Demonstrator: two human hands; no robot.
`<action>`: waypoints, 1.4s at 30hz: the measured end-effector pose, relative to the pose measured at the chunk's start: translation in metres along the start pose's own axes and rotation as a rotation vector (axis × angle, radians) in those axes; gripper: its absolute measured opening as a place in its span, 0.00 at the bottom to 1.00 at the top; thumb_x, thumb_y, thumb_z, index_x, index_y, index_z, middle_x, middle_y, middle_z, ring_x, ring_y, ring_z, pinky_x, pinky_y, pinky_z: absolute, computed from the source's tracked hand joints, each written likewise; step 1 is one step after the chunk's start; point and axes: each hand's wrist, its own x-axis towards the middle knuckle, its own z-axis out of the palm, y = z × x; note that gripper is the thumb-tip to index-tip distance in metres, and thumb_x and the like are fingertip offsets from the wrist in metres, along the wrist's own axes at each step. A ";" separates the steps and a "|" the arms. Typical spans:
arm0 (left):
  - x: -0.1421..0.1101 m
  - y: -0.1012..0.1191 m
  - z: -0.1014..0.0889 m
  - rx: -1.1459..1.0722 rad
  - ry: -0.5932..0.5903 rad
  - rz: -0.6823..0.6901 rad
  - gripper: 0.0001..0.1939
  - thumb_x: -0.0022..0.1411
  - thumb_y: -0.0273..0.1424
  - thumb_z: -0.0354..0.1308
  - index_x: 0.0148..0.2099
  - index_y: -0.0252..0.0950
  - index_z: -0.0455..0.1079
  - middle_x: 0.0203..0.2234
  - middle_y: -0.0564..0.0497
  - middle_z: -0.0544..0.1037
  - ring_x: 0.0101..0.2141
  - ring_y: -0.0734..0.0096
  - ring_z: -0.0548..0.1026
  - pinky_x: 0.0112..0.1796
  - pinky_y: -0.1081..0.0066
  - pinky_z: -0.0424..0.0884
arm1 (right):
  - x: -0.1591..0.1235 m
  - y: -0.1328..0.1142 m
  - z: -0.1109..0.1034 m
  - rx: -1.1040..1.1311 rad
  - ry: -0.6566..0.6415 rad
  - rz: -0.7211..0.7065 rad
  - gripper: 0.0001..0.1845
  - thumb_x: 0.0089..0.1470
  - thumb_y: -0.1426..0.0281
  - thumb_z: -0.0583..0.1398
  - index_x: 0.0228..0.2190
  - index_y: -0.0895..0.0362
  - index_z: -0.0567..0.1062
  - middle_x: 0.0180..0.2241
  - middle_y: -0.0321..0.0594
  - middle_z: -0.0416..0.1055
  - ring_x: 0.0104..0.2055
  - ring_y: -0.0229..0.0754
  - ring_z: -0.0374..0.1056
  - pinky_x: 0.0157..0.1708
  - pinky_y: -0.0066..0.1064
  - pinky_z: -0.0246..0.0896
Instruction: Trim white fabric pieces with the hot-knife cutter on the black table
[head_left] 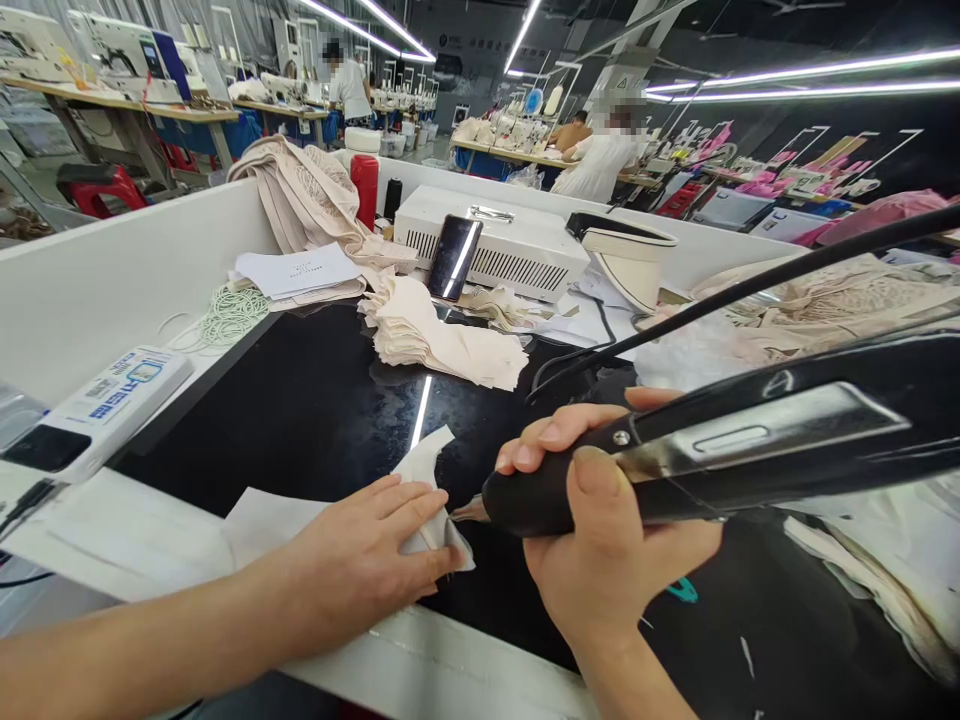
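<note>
My right hand [622,540] is wrapped round a thick black hand-held tool [540,490] with a silver plate on its side, the thumb lying on top. The tool slants down to the left and narrows to a small metal tip [470,510]. That tip meets or nearly meets the edge of a small white cloth piece [427,460]. My left hand [367,560] grips this piece, fingers over it and thumb low on its right side, against the black table top [300,400]. The cloth under my left fingers is hidden.
Beyond the hands lies a stack of cream cloth pieces [442,335]. A phone [454,257] leans on a white vented box [495,240]. At left are a white device [97,410] and green cord [234,315]. A black cable [750,290] crosses the right side. Co-workers sit farther back.
</note>
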 end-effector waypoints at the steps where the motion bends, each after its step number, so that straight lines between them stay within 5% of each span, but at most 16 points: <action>1: 0.000 0.000 0.000 0.000 0.005 0.000 0.15 0.73 0.32 0.49 0.59 0.42 0.67 0.57 0.38 0.70 0.58 0.55 0.69 0.57 0.52 0.69 | -0.001 0.000 0.000 -0.010 -0.004 -0.002 0.20 0.52 0.72 0.68 0.44 0.53 0.69 0.28 0.32 0.71 0.23 0.37 0.66 0.23 0.31 0.67; 10: -0.003 0.009 0.006 0.026 0.001 -0.014 0.17 0.72 0.31 0.51 0.61 0.39 0.65 0.58 0.38 0.71 0.60 0.55 0.68 0.58 0.55 0.67 | -0.003 -0.002 -0.002 -0.058 -0.019 0.045 0.19 0.54 0.71 0.67 0.44 0.52 0.67 0.28 0.30 0.70 0.24 0.36 0.67 0.24 0.32 0.69; 15: -0.008 0.020 -0.005 0.013 0.018 0.014 0.20 0.71 0.36 0.54 0.61 0.33 0.65 0.57 0.39 0.73 0.60 0.60 0.68 0.60 0.64 0.65 | -0.009 -0.011 -0.007 -0.066 -0.088 0.034 0.20 0.53 0.69 0.68 0.45 0.52 0.67 0.30 0.33 0.70 0.24 0.39 0.68 0.23 0.32 0.69; 19: -0.001 0.000 -0.012 -0.031 0.039 0.089 0.14 0.72 0.24 0.48 0.55 0.27 0.70 0.53 0.43 0.76 0.58 0.64 0.70 0.64 0.65 0.61 | -0.014 -0.014 -0.011 -0.045 -0.084 0.028 0.19 0.54 0.70 0.67 0.45 0.52 0.68 0.29 0.33 0.70 0.24 0.39 0.68 0.22 0.32 0.68; 23: 0.007 -0.034 -0.008 -0.062 -0.021 0.182 0.14 0.71 0.22 0.49 0.54 0.28 0.70 0.53 0.43 0.76 0.56 0.63 0.72 0.61 0.65 0.65 | -0.016 -0.013 -0.011 -0.047 -0.056 0.006 0.19 0.53 0.71 0.67 0.45 0.53 0.69 0.29 0.34 0.70 0.24 0.40 0.68 0.22 0.33 0.68; 30: 0.003 -0.060 -0.010 -0.086 -0.181 0.183 0.22 0.67 0.17 0.46 0.61 0.31 0.64 0.57 0.43 0.72 0.58 0.64 0.69 0.59 0.65 0.68 | -0.018 -0.011 -0.008 -0.035 -0.041 0.002 0.18 0.54 0.72 0.67 0.45 0.52 0.69 0.28 0.34 0.70 0.23 0.39 0.67 0.21 0.32 0.68; 42: 0.005 -0.050 -0.019 0.067 -0.152 0.219 0.16 0.73 0.36 0.49 0.59 0.38 0.66 0.54 0.41 0.72 0.52 0.61 0.73 0.55 0.62 0.69 | -0.019 -0.011 -0.010 -0.070 -0.047 0.019 0.18 0.52 0.69 0.68 0.44 0.51 0.69 0.27 0.33 0.68 0.23 0.40 0.66 0.22 0.33 0.68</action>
